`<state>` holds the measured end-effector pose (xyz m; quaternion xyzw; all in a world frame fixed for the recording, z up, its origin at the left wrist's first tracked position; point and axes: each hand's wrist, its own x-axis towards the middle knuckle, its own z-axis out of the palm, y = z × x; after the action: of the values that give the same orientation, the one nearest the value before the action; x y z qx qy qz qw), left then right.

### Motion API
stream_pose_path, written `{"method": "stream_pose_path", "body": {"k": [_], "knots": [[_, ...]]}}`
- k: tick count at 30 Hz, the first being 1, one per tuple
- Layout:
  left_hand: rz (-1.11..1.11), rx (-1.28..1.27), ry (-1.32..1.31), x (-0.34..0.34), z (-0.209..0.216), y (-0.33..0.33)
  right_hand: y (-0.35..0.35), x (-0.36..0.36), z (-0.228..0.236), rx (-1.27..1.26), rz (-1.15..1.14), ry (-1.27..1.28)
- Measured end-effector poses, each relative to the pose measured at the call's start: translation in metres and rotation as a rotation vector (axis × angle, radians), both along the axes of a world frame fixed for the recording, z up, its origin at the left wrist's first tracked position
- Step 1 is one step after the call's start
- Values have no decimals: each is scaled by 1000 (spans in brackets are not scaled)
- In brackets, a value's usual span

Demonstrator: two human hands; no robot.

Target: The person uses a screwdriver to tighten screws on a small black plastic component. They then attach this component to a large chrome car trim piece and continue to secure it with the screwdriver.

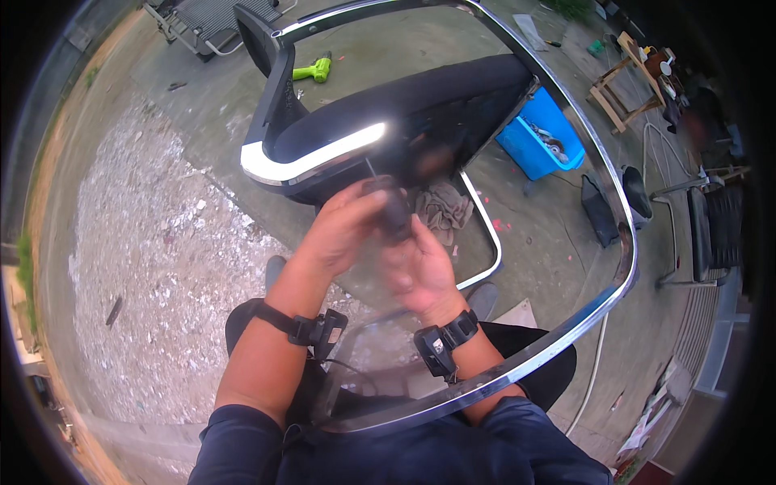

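A chair with a black padded seat (404, 101) and a bent chrome frame (594, 323) lies tipped over in front of me, its tube looping round to my right forearm. My left hand (343, 222) is closed round a dark rounded piece (390, 212), blurred by motion, and a thin metal rod (370, 166) points up from its top. My right hand (420, 263), palm up, has its thumb and blurred fingers at the lower end of the same piece. Both hands are just below the chrome-fronted armrest (323, 158). The piece's exact kind does not show.
A lime-green cordless drill (317, 69) lies on the concrete beyond the chair. To the right stands a blue bin (537, 137) with metal parts inside. A crumpled grey cloth (443, 212) lies under the seat. Farther right are a wooden stool (624, 85) and another black chair (711, 226).
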<state>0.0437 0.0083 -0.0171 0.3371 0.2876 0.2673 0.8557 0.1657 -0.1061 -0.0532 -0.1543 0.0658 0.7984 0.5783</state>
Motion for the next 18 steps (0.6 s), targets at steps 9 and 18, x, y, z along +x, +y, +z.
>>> {"method": "stream_pose_path", "body": {"k": [9,18], "knots": [[-1,165,153,3,-2,3,-5,-5,8,82,-280,-1570],[18,199,231,4,-3,1,-4,0,24,269,-318,-2144]]}}
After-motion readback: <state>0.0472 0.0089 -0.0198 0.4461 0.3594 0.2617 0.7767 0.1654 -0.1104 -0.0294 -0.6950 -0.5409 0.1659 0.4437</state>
